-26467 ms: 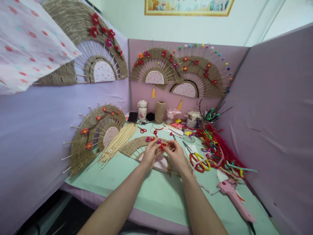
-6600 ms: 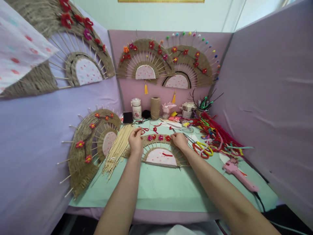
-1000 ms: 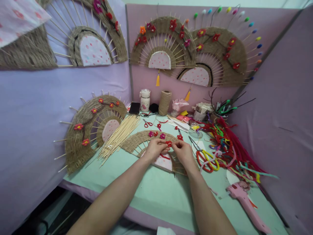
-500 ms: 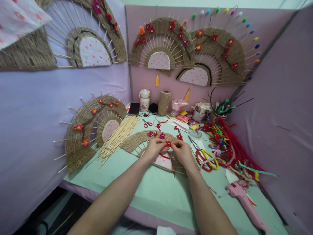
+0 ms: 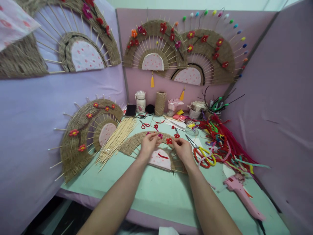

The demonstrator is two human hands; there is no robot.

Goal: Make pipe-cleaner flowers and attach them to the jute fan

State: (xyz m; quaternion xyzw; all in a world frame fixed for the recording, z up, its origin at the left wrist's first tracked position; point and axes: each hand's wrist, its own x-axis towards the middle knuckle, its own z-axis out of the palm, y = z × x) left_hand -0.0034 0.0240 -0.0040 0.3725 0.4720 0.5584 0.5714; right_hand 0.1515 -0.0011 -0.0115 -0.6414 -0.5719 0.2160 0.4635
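A half-round twine fan (image 5: pixel 132 142) with thin sticks lies on the table below my hands. My right hand (image 5: pixel 183 149) pinches a red flower (image 5: pixel 169 141) of fuzzy wire by its right side, above the fan's band. My left hand (image 5: pixel 148 147) is over the band with thumb and fingers drawn together; whether anything is between them is hidden. Just beside those fingertips is a magenta flower (image 5: pixel 160 135). A short red fuzzy piece (image 5: pixel 163 156) lies on the fan's spotted white centre (image 5: pixel 156 160).
Scissors with red and yellow handles (image 5: pixel 204 157) lie right of the fan, before a heap of pipe cleaners (image 5: pixel 223 137). A pink glue gun (image 5: pixel 244 195) is nearer right. Thin sticks (image 5: pixel 117 138) and another fan (image 5: pixel 70 150) are left; a twine spool (image 5: pixel 160 103) stands behind.
My left hand has come off the red flower and shifted left and up toward the magenta one. The red flower stays at my right fingertips. The view has turned slightly right.
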